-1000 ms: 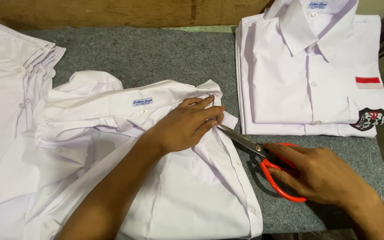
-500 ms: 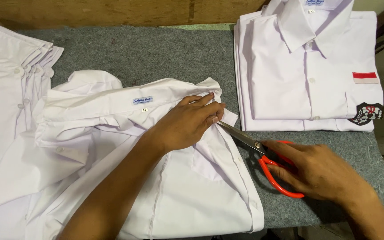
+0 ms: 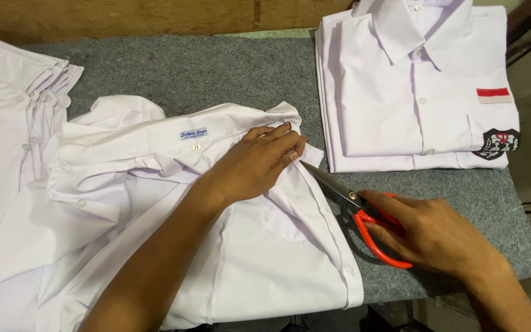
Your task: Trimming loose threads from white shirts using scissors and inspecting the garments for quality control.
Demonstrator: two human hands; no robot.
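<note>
— What's changed in the last half second?

— Hardly anything. My left hand stays pressed on the open white shirt, and my right hand has barely shifted with the scissors; the blade tips still sit just at my left fingertips.

— Tell me about each grip.

— Left grip is pressed together, fingers pinching the shirt's front edge just under the collar, near the small blue label. Right grip is closed through the orange handles, blades together and pointing up-left at the pinched cloth.

— Where's the shirt lying?

— Spread across the grey table, collar towards the far side, button placket running down towards me.

— Any stacks around it?

— A neat folded pile of shirts at the far right, the top one with a red-and-white flag patch and a dark badge on the pocket. A looser stack of shirts on the left, button edges fanned.

— What can't you make out?

— The blade tips hide behind my left fingers, so I cannot tell whether they touch cloth. The left stack runs out of view.
</note>
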